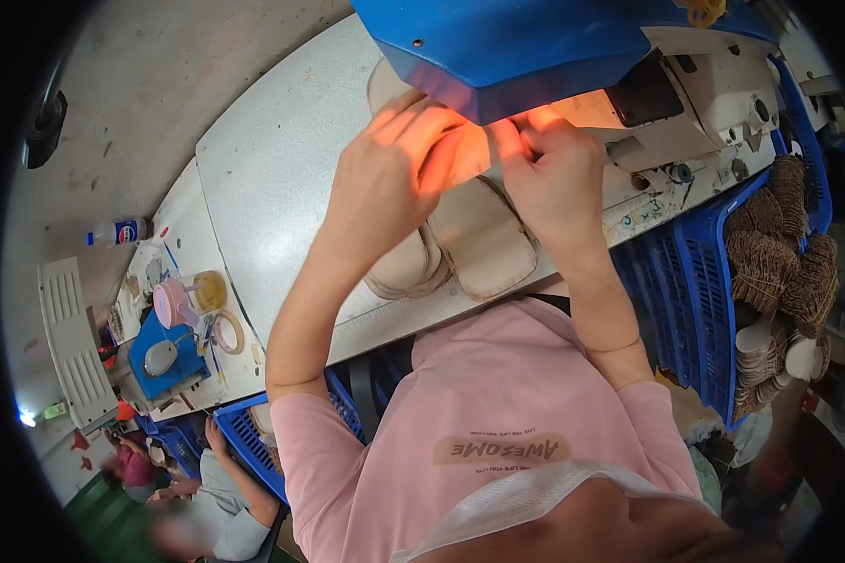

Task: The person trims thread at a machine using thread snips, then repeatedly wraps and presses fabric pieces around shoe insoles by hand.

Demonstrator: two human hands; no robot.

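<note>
My left hand [377, 178] is closed, with its fingers curled on a thin flat piece [471, 159] lit orange under the machine head. From the other side my right hand [563, 178] pinches the edge of the same piece between thumb and fingers. The machine head hides its far part, and I cannot make out its full shape. Just below my hands, a pale sole-shaped pad [486, 239] lies on the table. Beside it is a small stack of similar pale pads [402, 267], partly behind my left wrist.
The blue machine head [507, 47] hangs over the white table [282, 159]. A dark phone [646, 91] lies to its right. Blue crates [695, 310] on the right hold bundled brown pieces [779, 253]. At left are a pink fan [170, 303], a tape roll [227, 332], a bottle [120, 233] and seated people.
</note>
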